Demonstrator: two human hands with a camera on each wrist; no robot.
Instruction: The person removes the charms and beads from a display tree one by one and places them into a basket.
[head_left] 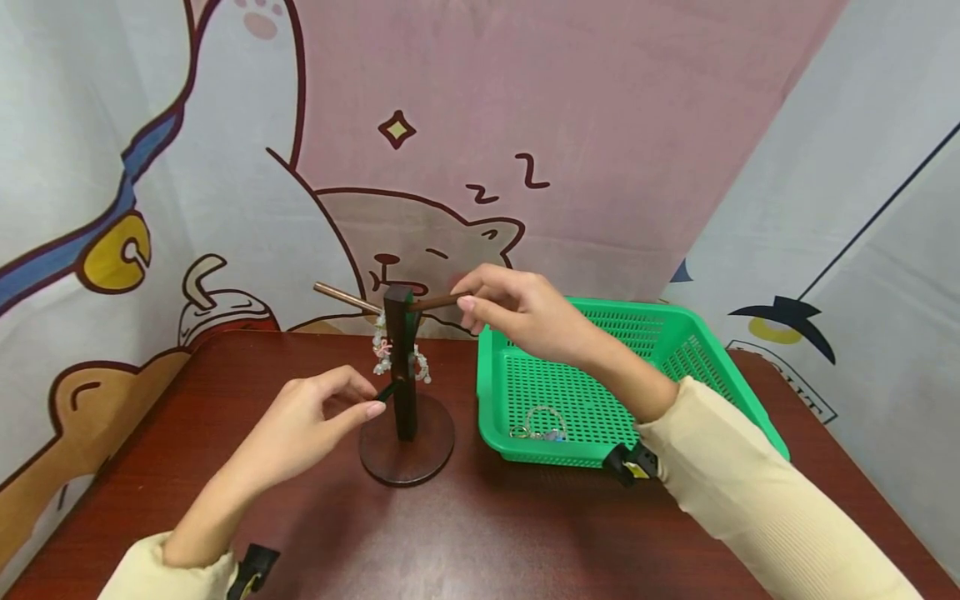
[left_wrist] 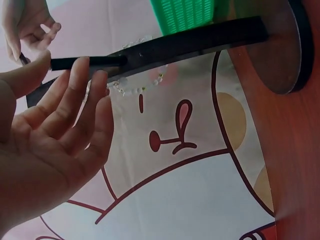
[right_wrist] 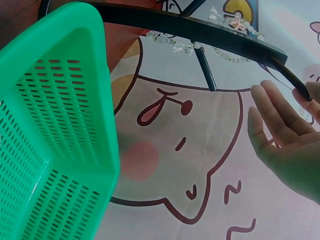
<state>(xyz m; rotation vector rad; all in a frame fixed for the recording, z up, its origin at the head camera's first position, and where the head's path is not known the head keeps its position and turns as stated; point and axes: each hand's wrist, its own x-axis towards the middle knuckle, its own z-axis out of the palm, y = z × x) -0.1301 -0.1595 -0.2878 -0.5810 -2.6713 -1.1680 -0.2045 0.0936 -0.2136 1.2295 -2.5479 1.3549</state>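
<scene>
A dark wooden jewelry stand (head_left: 405, 358) stands upright on its round base (head_left: 408, 462), with pegs sticking out of its post. My left hand (head_left: 307, 417) pinches the tip of the low front peg (left_wrist: 92, 62) between thumb and fingers. Higher up, my right hand (head_left: 525, 312) pinches the end of the upper right peg (head_left: 438, 302); its other fingers extend loosely in the right wrist view. A clear beaded bracelet (head_left: 380, 354) with a pink piece hangs left of the post. Behind the post hangs another beaded bracelet (head_left: 422, 367), partly hidden.
To the right of the stand sits a green plastic basket (head_left: 491, 417), partly behind my right forearm. Inside lies a beaded bracelet (head_left: 553, 412) with a clasp and bluish charms. A printed cartoon curtain (head_left: 600, 125) hangs behind the reddish-brown table (head_left: 465, 542).
</scene>
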